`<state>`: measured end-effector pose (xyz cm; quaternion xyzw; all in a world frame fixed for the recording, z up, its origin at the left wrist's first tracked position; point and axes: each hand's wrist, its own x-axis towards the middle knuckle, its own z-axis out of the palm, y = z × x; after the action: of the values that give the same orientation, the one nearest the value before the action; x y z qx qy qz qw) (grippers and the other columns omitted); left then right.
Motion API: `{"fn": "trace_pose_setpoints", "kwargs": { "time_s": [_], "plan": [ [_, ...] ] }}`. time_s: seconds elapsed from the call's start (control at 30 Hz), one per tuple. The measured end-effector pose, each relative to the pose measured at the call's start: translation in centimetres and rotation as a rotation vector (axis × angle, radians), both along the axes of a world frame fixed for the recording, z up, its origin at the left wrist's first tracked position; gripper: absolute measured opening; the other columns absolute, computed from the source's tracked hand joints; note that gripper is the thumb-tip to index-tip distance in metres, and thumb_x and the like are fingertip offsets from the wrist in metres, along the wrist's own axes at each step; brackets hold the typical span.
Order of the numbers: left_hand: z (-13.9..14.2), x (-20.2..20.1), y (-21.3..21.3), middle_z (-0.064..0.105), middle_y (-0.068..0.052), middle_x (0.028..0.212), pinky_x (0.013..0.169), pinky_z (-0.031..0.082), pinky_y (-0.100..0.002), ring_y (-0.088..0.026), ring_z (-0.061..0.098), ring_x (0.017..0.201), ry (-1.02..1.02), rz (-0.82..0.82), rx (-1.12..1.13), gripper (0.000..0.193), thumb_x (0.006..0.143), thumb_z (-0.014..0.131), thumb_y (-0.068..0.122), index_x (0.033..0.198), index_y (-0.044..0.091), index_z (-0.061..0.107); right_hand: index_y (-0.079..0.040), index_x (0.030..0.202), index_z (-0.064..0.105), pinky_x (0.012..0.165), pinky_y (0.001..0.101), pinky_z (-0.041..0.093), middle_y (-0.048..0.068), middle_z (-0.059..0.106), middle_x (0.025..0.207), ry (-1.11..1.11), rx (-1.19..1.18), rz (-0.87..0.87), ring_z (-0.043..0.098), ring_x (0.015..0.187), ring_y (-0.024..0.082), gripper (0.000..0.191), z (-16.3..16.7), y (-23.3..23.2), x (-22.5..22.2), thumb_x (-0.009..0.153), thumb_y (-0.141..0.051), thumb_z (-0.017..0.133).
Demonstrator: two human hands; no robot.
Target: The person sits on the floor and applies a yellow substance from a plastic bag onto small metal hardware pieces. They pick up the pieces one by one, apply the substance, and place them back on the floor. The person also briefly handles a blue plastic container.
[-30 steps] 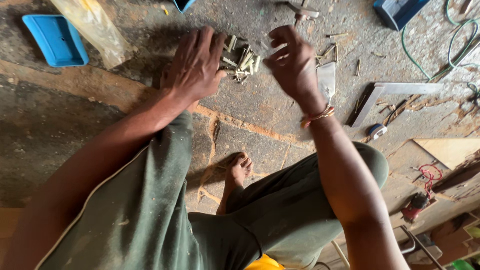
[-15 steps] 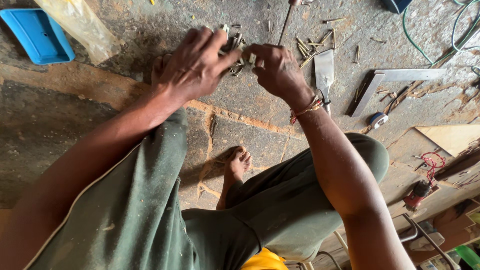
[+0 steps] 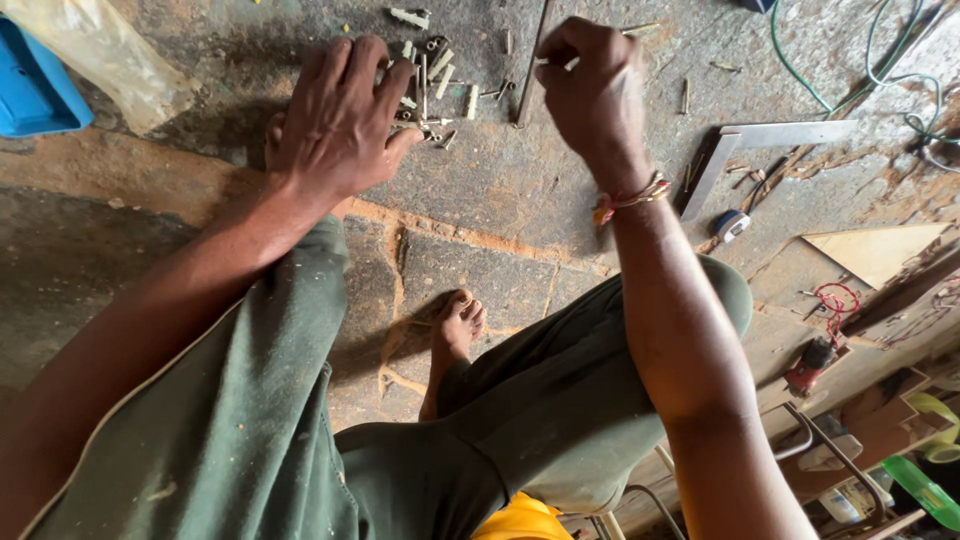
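Left hand point(image 3: 340, 125): fingers spread, palm down, resting on a scatter of small pale plugs and screws point(image 3: 435, 75) on the concrete floor point(image 3: 500, 190). Right hand point(image 3: 595, 90): raised just right of the scatter, curled into a loose fist, fingertips pinched together; contents cannot be told. Metal square point(image 3: 760, 140) lies well to the right, blue tray point(image 3: 35, 90) far left.

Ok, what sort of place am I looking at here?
Probably a carpentry or repair workshop, worked at floor level: a metal square and scattered screws lie on the dusty concrete floor, with coiled wire nearby.
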<state>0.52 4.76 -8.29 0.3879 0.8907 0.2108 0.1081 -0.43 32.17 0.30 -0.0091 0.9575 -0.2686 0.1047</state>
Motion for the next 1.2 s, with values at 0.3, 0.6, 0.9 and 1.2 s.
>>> {"fn": "trace_pose_setpoints", "kwargs": {
  "time_s": [0.3,0.6,0.9,1.2],
  "plan": [
    [0.1,0.2,0.1,0.048,-0.028,0.137,0.104,0.047,-0.054,-0.038,0.052,0.121,0.080,0.026,-0.066,0.087,0.089,0.082,0.047,0.153,-0.001,0.049,-0.009,0.086,0.078,0.045,0.0209,0.048,0.007,0.079,0.081,-0.080,0.088,0.139,0.067,0.053,0.010,0.016,-0.6,-1.6,0.6,0.095,0.003,0.072],
    [0.1,0.2,0.3,0.047,-0.031,0.140,0.109,0.047,-0.053,-0.042,0.052,0.126,0.031,0.051,-0.003,0.082,0.092,0.083,0.037,0.153,-0.004,0.047,-0.007,0.088,0.075,0.038,0.0212,0.047,0.008,0.077,0.077,-0.037,0.039,0.073,0.069,0.053,0.008,0.017,-0.8,-3.4,0.5,0.100,0.002,0.068],
    [0.4,-0.1,0.2,0.047,-0.031,0.141,0.110,0.047,-0.055,-0.043,0.053,0.127,-0.044,0.063,0.039,0.079,0.095,0.084,0.037,0.155,-0.001,0.048,-0.010,0.087,0.075,0.051,0.0224,0.055,0.005,0.078,0.079,0.075,0.072,0.085,0.073,0.062,0.008,0.016,-0.2,-2.9,-0.1,0.096,0.001,0.070],
    [0.5,-0.2,0.3,0.045,-0.033,0.144,0.114,0.044,-0.057,-0.045,0.052,0.130,-0.055,0.062,0.025,0.077,0.098,0.081,0.036,0.156,-0.002,0.048,-0.008,0.076,0.063,0.036,0.0266,0.033,0.002,0.061,0.065,0.167,0.149,0.108,0.040,0.043,0.009,0.023,-0.9,-6.0,0.4,0.098,-0.007,0.069]
  ]
}}
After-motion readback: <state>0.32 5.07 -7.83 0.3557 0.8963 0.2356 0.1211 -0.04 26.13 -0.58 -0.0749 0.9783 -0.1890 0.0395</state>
